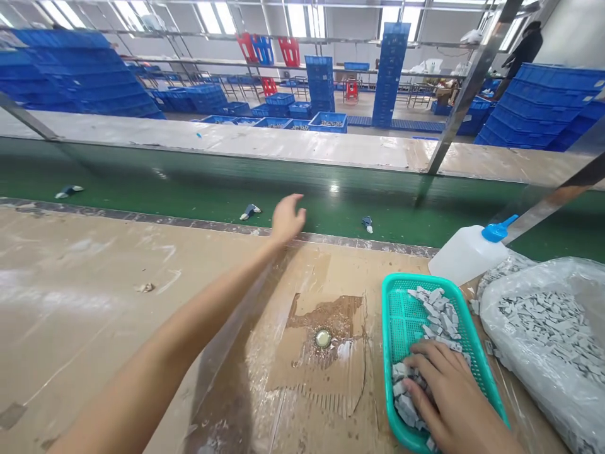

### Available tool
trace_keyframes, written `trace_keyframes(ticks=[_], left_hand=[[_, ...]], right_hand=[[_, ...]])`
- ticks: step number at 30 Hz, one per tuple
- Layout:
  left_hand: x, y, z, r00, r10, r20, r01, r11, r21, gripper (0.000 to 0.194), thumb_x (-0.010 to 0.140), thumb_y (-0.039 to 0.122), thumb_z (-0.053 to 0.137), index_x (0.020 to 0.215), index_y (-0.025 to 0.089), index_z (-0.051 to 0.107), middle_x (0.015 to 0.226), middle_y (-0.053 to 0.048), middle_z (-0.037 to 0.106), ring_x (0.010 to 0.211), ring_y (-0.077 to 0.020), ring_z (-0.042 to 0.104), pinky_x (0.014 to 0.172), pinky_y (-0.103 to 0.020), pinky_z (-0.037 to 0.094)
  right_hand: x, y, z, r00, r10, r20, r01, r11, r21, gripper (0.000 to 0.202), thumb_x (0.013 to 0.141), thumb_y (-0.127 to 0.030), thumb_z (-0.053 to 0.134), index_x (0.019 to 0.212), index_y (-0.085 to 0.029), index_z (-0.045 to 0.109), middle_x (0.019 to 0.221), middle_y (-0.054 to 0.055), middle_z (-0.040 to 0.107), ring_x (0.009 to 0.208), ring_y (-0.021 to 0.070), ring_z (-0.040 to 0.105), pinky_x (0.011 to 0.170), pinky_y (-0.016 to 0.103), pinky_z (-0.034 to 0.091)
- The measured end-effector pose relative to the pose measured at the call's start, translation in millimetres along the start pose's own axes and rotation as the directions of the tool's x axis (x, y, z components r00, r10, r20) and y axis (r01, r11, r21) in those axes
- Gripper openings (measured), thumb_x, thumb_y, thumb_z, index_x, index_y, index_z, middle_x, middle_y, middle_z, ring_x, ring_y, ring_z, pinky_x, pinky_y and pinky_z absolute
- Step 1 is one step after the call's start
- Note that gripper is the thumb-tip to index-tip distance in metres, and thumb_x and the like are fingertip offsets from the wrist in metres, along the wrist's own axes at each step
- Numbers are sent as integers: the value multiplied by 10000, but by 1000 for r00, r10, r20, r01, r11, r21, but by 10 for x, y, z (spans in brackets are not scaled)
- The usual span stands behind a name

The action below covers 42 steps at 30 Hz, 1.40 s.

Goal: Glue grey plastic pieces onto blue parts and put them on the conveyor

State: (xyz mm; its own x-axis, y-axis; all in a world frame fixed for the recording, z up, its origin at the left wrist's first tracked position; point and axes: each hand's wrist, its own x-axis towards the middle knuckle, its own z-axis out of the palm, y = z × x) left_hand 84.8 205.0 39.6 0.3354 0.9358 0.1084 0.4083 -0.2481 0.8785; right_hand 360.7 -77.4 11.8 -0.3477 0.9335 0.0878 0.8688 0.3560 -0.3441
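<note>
My left hand (pixel 287 219) is stretched out over the near edge of the green belt (pixel 203 183), fingers apart and holding nothing. Just left of it on the belt lies a small dark blue and white part (pixel 250 212); another such part (pixel 367 224) lies to its right and a third (pixel 69 192) at the far left. My right hand (pixel 439 381) rests with spread fingers on the grey pieces (pixel 439 315) in a green basket (pixel 388 353). Whether a piece is under its fingertips is hidden.
A torn cardboard sheet (pixel 302 372) bears a round, pale-topped object (pixel 322 338). White bottle (pixel 466 255) with blue spout stands behind the basket. At right is a plastic bag (pixel 515 328) of grey pieces. A metal post (pixel 466 104) rises beyond the belt. A person (pixel 527 47) stands far back.
</note>
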Motion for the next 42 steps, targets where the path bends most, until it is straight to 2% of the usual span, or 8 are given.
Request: trace_keyframes(ticks=[3, 8, 15, 20, 26, 31, 35, 42], left_hand=[[234, -54, 228, 994, 107, 33, -111, 974, 196, 477, 883, 153, 593, 1355, 116, 534, 1587, -159, 293, 1479, -313, 218, 1221, -457, 173], [582, -88, 756, 956, 139, 258, -223, 916, 333, 408, 836, 73, 545, 1224, 134, 656, 1543, -147, 398, 1460, -300, 293, 1189, -405, 233], [514, -168, 548, 988, 95, 123, -130, 938, 322, 66, 750, 196, 696, 759, 132, 710, 985, -145, 662, 1097, -304, 581, 987, -379, 429], [82, -102, 331, 996, 3, -88, -1, 1000, 21, 305, 674, 399, 788, 778, 140, 664, 874, -99, 659, 928, -266, 623, 884, -386, 484], [-1008, -34, 112, 985, -148, 84, 170, 868, -466, 544, 565, 572, 858, 823, 133, 665, 845, -97, 700, 770, -205, 677, 762, -358, 571], [-1743, -75, 34, 880, -381, 283, 447, 467, -763, 409, 497, 302, 963, 813, 157, 748, 811, -38, 704, 686, -110, 635, 635, -172, 537], [-1955, -94, 66, 876, -392, 281, 443, 422, -791, 317, 601, 282, 919, 854, 156, 777, 812, -52, 725, 682, -106, 613, 585, -153, 485], [-2024, -88, 84, 866, -384, 320, 441, 287, -851, 322, 654, 167, 884, 949, 144, 755, 972, -60, 746, 836, -127, 675, 815, -210, 523]], right_hand=[[23, 53, 3, 999, 4, 43, -7, 998, 63, 107, 899, -239, 573, 976, -249, 647, 1003, 33, 698, 921, 196, 660, 784, 297, 512], [96, 54, -9, 993, 79, 84, -92, 984, 151, 115, 872, -210, 558, 938, -254, 642, 943, 26, 706, 887, 199, 668, 773, 288, 526], [178, -57, -6, 971, 234, 46, -235, 912, 335, 136, 864, -277, 519, 896, -253, 649, 938, 38, 720, 902, 216, 673, 783, 296, 515], [242, -27, -76, 891, 453, 32, -408, 768, 494, 190, 809, -414, 592, 841, -239, 658, 882, 40, 726, 840, 240, 672, 750, 333, 501], [276, 29, -190, 777, 629, 12, -424, 509, 749, 399, 654, -535, 779, 838, -189, 703, 884, 68, 714, 747, 216, 644, 692, 332, 508], [325, -129, -265, 814, 573, 101, -253, 193, 948, 471, 647, -483, 841, 995, -198, 698, 741, 12, 662, 691, 165, 618, 579, 251, 478], [362, -335, -281, 859, 489, 149, -232, 114, 966, 449, 724, -443, 810, 1104, -224, 709, 728, -3, 627, 653, 129, 587, 543, 223, 460], [432, -764, -94, 928, 311, 207, -244, 87, 966, 359, 714, -435, 822, 999, -226, 764, 572, -36, 534, 514, 81, 475, 478, 198, 402]])
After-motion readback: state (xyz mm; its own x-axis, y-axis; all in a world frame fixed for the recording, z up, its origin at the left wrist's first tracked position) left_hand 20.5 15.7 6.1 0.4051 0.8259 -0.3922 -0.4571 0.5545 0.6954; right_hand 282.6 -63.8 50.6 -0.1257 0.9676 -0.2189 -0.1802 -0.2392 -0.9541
